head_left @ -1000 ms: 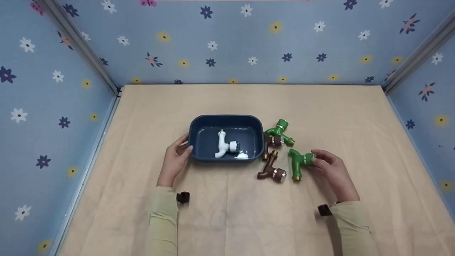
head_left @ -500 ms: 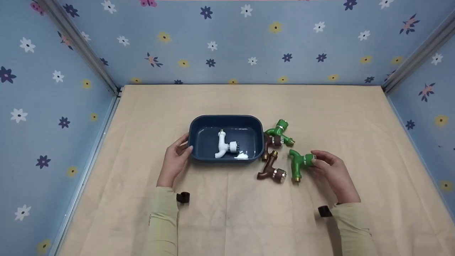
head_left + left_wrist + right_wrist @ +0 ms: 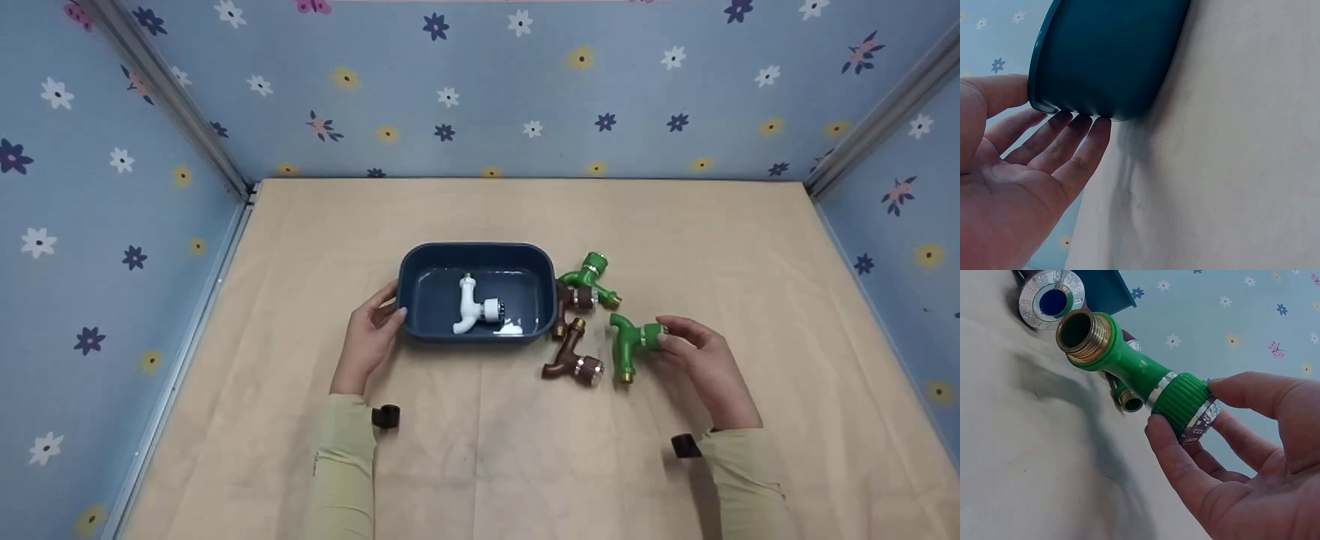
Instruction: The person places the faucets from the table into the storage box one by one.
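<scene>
In the head view my right hand [image 3: 701,367] pinches a green tap [image 3: 630,349] by its ribbed knob. The right wrist view shows thumb and fingers on that knob and the threaded brass end of the green tap [image 3: 1134,368] pointing away from the hand, above the cloth. My left hand [image 3: 369,337] holds the left end of a dark blue plastic tub [image 3: 442,339], thumb at the rim and fingertips against the outer wall [image 3: 1095,62]. Inside the tub lies a white tap [image 3: 470,304].
Right of the tub lie a brown tap [image 3: 571,358], another brown tap [image 3: 562,311] against the tub's side, and a second green tap [image 3: 589,276] overlapping it. A beige cloth [image 3: 480,450] covers the table. Flowered blue panels [image 3: 480,90] stand at the back and sides.
</scene>
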`<state>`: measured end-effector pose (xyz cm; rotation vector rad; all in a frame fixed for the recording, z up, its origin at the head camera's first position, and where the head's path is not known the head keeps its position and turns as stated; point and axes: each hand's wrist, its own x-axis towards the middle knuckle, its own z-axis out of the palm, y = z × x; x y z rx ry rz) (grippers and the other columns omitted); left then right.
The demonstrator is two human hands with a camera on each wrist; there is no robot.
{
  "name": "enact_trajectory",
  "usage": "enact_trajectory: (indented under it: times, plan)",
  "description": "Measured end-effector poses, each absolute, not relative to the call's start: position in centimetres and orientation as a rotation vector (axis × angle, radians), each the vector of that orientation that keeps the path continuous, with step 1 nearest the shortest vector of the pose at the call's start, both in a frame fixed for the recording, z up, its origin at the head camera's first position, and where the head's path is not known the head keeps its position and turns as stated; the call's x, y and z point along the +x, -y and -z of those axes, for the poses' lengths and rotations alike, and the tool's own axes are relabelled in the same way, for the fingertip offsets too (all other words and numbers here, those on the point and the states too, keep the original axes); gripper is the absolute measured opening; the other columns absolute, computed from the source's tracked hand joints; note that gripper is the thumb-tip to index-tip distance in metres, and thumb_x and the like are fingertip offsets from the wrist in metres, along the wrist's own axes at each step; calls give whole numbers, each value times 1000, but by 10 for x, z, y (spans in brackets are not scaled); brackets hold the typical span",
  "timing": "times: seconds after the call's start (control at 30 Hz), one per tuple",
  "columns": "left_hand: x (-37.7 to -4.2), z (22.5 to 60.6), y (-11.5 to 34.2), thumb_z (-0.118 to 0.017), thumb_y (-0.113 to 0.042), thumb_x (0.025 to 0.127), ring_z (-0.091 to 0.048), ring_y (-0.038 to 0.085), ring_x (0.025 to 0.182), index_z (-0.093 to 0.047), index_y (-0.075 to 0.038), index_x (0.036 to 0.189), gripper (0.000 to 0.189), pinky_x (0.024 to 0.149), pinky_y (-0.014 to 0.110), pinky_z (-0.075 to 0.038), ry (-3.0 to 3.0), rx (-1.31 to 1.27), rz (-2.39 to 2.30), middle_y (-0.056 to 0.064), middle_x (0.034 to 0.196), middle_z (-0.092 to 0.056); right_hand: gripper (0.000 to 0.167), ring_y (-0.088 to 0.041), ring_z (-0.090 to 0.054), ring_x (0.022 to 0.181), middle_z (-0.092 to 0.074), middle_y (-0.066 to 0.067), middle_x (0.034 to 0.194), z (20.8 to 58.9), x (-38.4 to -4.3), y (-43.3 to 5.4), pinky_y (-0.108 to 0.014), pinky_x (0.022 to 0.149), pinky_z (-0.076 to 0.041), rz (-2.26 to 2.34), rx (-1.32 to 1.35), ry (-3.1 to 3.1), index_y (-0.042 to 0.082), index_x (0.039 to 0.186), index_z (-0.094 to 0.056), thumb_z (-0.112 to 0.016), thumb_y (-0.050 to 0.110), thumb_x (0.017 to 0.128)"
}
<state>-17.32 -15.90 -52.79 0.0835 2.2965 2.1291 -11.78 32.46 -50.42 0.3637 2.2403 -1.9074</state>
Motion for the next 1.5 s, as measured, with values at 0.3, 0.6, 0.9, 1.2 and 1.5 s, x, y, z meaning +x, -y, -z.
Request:
enact_trajectory:
  times: [0.3,0.6,0.9,1.2,1.5]
  plan:
    - [-175,534,160,-58,3,93,-49,36,123,-44,0,141,50,97,25,-45,-2302,80,-2129,23,139,-45,49,-17,-59,105,-47,-17,129,500,-117,-323,-38,93,-50,1921,355,-2241,-4,135,-48,-62,19,95]
    - [-166,507,157,-55,6,93,-43,44,126,-38,8,141,51,98,27,-45,-2234,75,-2133,31,140,-39,51,-19,-61,106,-47,-14,130,494,-117,-322,-39,94,-49,1904,344,-2241,0,134,-50,-65,25,93]
    - [-166,506,156,-55,6,93,-44,44,125,-38,8,141,51,97,25,-45,-2259,79,-2123,31,139,-40,48,-19,-61,105,-48,-15,128,489,-117,-315,-38,94,-49,1913,325,-2250,-1,133,-52,-65,24,93]
    - [-166,506,156,-55,7,93,-44,45,125,-38,9,140,51,101,32,-43,-2271,94,-2118,32,139,-40,46,-19,-62,100,-50,-18,126,488,-121,-305,-41,93,-49,1952,270,-2235,-6,131,-51,-64,18,94]
    - [-166,507,157,-55,7,93,-43,46,125,-39,10,140,50,99,30,-44,-2267,114,-2128,33,139,-40,45,-17,-63,93,-51,-17,122,487,-124,-292,-40,89,-52,1992,227,-2211,-8,129,-52,-65,13,92]
